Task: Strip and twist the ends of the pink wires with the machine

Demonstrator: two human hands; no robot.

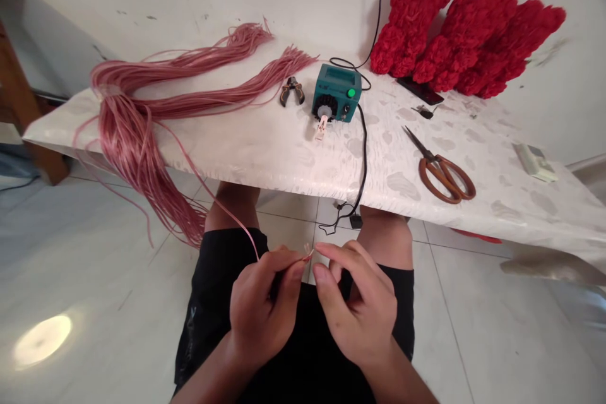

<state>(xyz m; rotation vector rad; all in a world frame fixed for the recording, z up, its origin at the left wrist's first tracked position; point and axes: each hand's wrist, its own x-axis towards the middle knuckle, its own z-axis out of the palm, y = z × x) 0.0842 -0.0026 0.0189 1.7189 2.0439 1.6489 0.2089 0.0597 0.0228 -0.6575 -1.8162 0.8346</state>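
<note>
My left hand (262, 303) pinches a thin pink strand (227, 202) near its end, and the strand runs up to a large bundle of pink strands (127, 132) hanging over the table edge. A small pale tip (307, 252) shows on the strand's end, just past my left fingertips. My right hand (357, 306) is close beside it, with fingers apart and holding nothing. Its index fingertip lies very near that tip, but I cannot tell whether they touch. Both hands are over my lap, below the table's front edge.
A mottled white table (265, 164) carries a teal bench device (337, 93) with a black cable, small pliers (292, 90), brown-handled scissors (445, 177), a black phone (420, 89) and a small packet (534, 162). Red fluffy bundles (466, 38) stand against the wall.
</note>
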